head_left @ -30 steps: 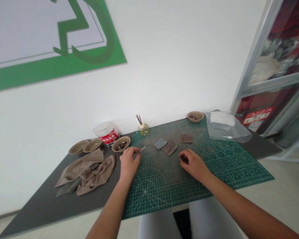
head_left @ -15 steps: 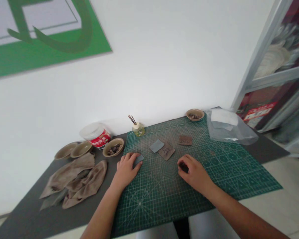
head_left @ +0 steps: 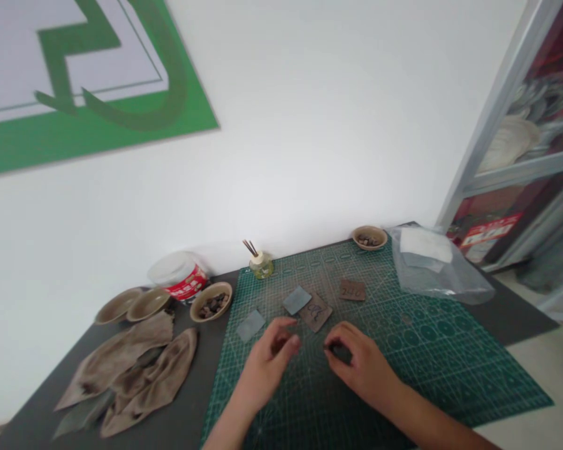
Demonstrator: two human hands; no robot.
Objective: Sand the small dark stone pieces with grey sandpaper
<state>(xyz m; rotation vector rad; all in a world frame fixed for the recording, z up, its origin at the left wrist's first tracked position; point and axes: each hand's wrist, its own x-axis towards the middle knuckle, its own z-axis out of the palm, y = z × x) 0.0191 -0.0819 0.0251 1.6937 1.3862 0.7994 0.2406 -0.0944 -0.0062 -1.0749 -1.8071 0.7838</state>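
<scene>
My right hand [head_left: 362, 370] is closed around a small dark lump [head_left: 342, 354], most of which its fingers hide. My left hand [head_left: 266, 367] hangs just above the green cutting mat [head_left: 455, 356], fingers curled and slightly apart, with nothing visible in it. A grey-blue square of abrasive sheet [head_left: 250, 325] lies left of that hand. Beyond the fingertips lie another grey-blue square [head_left: 296, 300] and a brown tile with incised marks [head_left: 315, 312], overlapping at one corner. A second marked brown tile [head_left: 351, 290] sits farther right.
Along the dark tabletop [head_left: 169, 400] are crumpled brown cloths [head_left: 126, 381], two empty bowls [head_left: 136, 305], a bowl of dark lumps [head_left: 210, 301], and a white-and-red tub [head_left: 181, 276]. Behind the mat stand a glass bottle with sticks [head_left: 261, 265], another bowl [head_left: 370, 237], and a plastic bag [head_left: 434, 262].
My left hand has let go of the grey-blue square, which now lies on the mat, and has moved right toward my right hand. The view has tilted and shifted.
</scene>
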